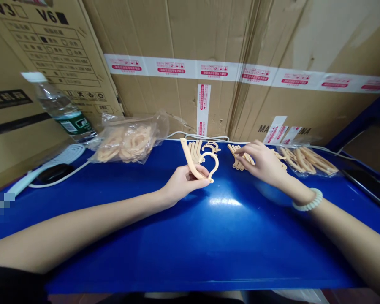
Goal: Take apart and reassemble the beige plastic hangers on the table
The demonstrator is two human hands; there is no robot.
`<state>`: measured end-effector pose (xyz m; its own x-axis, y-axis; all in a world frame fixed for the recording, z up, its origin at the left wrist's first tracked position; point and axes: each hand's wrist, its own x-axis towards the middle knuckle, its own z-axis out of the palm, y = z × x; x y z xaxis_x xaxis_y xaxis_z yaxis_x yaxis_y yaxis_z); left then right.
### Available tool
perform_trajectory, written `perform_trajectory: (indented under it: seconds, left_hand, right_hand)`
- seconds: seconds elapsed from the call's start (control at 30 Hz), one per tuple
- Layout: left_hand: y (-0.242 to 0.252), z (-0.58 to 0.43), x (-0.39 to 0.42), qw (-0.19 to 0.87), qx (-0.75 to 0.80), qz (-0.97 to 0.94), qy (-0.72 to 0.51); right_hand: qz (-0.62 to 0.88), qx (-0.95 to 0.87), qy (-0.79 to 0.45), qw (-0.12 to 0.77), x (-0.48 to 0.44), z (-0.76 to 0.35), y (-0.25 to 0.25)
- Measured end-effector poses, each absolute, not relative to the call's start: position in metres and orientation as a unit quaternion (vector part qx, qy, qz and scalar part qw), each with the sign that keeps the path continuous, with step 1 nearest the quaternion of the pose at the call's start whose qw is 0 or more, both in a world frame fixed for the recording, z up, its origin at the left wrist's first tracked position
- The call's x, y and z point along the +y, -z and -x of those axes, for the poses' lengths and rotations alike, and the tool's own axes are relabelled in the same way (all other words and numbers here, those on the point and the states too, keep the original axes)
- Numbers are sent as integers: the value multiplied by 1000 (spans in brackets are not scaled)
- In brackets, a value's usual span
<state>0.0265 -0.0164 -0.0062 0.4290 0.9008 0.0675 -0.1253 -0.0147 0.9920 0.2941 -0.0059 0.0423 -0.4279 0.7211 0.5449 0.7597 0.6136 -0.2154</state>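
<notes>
Now the left hand (186,181) is closed on a beige strip (189,158) and a round beige hook (218,164), which meet near the thumb tip; it holds them above the blue table (193,249). The right hand (266,162), with its fingers bent, is at a row of beige pieces (239,166); I cannot tell if it grips one. More strips (195,148) lie behind the left hand. Farther left, a clear bag (139,141) of beige pieces is near a bottle (65,110).
</notes>
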Motion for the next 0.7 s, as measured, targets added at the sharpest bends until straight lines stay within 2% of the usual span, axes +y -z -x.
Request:
perform_trajectory:
  seconds: [0.1, 0.17, 0.23, 0.43, 0.57, 0.7]
  left_hand:
    - [10, -26, -14, 632, 333, -565, -413]
    - [12, -26, -13, 623, 338, -569, -418]
    - [12, -26, -13, 607, 344, -577, -425]
    - [14, -26, -13, 598, 322, -591, -436]
    - [14, -26, -14, 597, 328, -587, -437]
    - [14, -26, -15, 598, 333, -587, -433]
  right_hand:
    - [429, -877, 125, 177, 2, -308, -33]
    - [429, -882, 131, 145, 4, -309, -25]
    - [427, -885, 115, 149, 6, -308, -18]
    - [440, -848, -16, 295, 6, -302, -20]
    - [499, -735, -140, 437, -5, -291, -28]
    - [469, -644, -237, 556, -17, -276, -34]
